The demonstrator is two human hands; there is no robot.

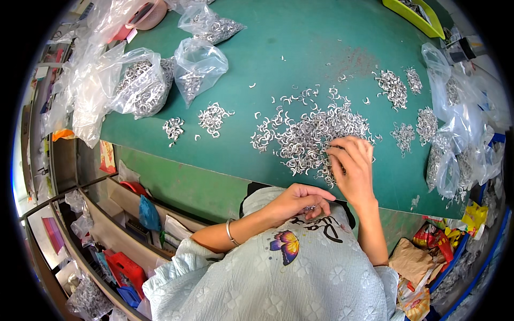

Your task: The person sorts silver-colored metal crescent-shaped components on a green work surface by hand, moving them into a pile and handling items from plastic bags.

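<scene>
Right hand (353,166) fingers picking in metal ring pile (310,136), left hand (297,202) cupping rings (near lap), clear bags (144,85) upper left

Green desk (300,48) bearing a central heap of silvery metal hooks (313,136). Clear plastic bags (142,85) of the same silver pieces at upper left. Yellow-green tray (415,16) at the far edge. Pale blue garment (278,283), embossed with a floral pattern, carrying a purple, orange and black butterfly motif (285,246). Silver bangle (229,231) on the left wrist.
</scene>
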